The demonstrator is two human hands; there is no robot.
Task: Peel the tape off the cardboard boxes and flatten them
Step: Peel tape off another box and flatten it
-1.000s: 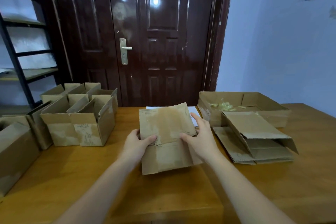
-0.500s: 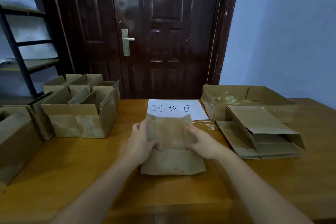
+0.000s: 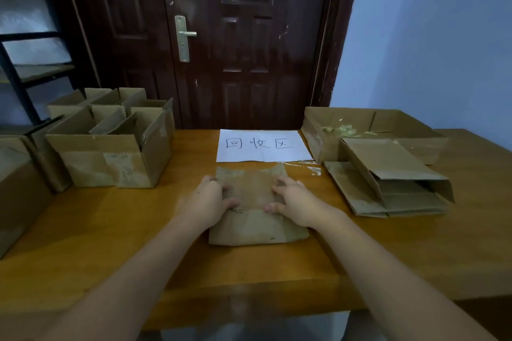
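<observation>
A flattened brown cardboard box lies on the wooden table in front of me. My left hand presses on its left side and my right hand on its right side, fingers spread over the upper flap. The flap is nearly flat against the table. Several open, unflattened boxes stand at the left. A pile of flattened boxes lies at the right.
A white paper sheet with handwritten characters lies behind the box. A shallow open box holding crumpled tape sits at the back right. A strip of clear tape lies on the table. A dark door stands behind.
The box was held tilted up, covering the paper sheet. Both hands have pushed it down flat onto the table, and the sheet now shows.
</observation>
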